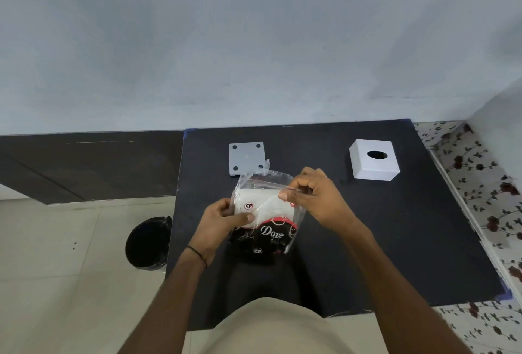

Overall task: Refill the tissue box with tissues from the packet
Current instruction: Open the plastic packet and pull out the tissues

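Clear plastic tissue packet (264, 212) pinched in left hand (219, 223) grip, right hand (316, 195) grip tugging its top edge

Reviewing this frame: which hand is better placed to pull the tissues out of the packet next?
Probably the right hand: its fingers pinch the clear plastic at the packet's open top, just above the white tissues. The left hand has its grip around the packet's side, steadying it.
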